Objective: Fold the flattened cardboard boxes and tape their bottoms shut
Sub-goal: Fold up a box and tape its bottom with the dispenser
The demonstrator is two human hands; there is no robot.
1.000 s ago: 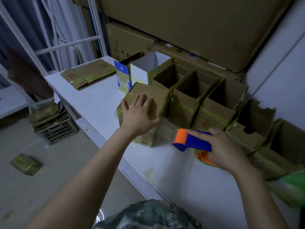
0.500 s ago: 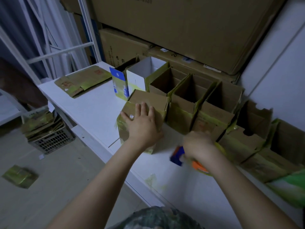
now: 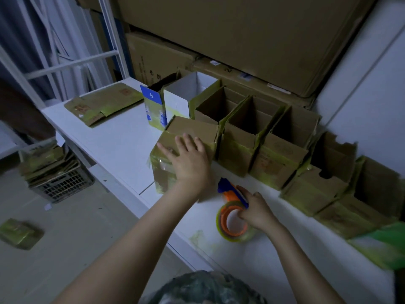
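A small brown cardboard box stands upside down on the white table, its closed bottom facing up with clear tape over the near edge. My left hand lies flat on that bottom, fingers spread. My right hand grips a blue and orange tape dispenser, whose tape roll rests on the table just right of the box. Behind stands a row of several folded open boxes. A stack of flattened boxes lies at the table's far left end.
Large cardboard cartons are stacked behind the row against the wall. A plastic crate with more flattened cardboard sits on the floor at left, and one flat piece lies loose on the floor. A white metal rack stands behind the table.
My right hand has brought the tape dispenser down from beside the box and set its roll on the table. My left hand stays pressed on the box.
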